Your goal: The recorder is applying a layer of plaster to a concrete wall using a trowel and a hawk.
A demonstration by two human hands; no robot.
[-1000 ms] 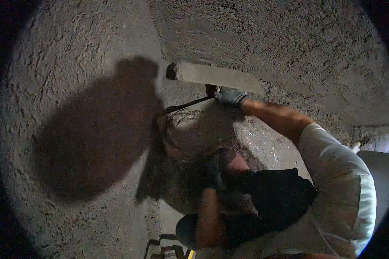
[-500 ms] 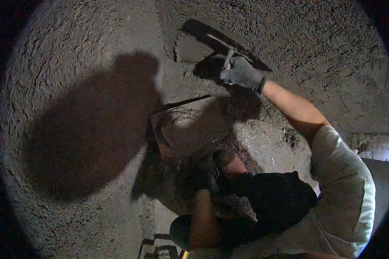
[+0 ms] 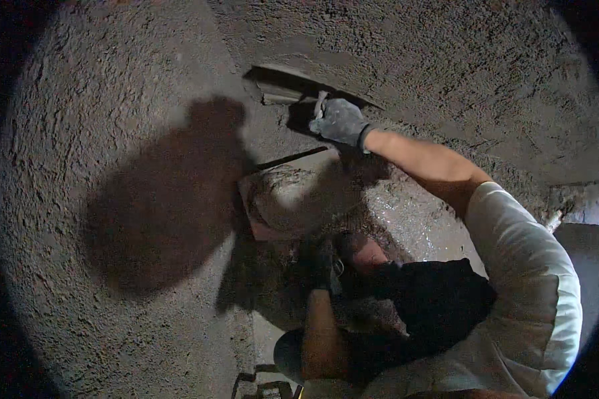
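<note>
Right hand (image 3: 341, 122), grey glove, upper centre of frame: closed around the handle of a long flat trowel (image 3: 298, 82). Trowel sat left of and above the glove, blade slanting down from left to right, alongside the rough grey upper surface (image 3: 432, 60). Couldn't tell whether the full blade edge touched; dark shadow under it.

Left hand (image 3: 318, 263), dark glove, lower centre, deep in shadow. Couldn't tell if it was open or closed, or what it gripped; it sat just below a flat rectangular board (image 3: 269, 231) at mid-frame. Board was tilted, with a smear of grey mortar (image 3: 287, 174) on its upper left part.

Rough grey left surface (image 3: 106, 113) filled the left side and met the upper one along a line left of the trowel tip. Big dark shadow (image 3: 163, 206) lay across it, centre left.

Wet, glistening patch (image 3: 412, 213) right of the board. White sleeve (image 3: 522, 246) on the right arm, dark shorts (image 3: 439, 296) lower right of centre. Black angular frame (image 3: 266, 386) at the bottom edge, yellow strip just beside it.

Labels: too dim to make out any lettering on trowel or board.
</note>
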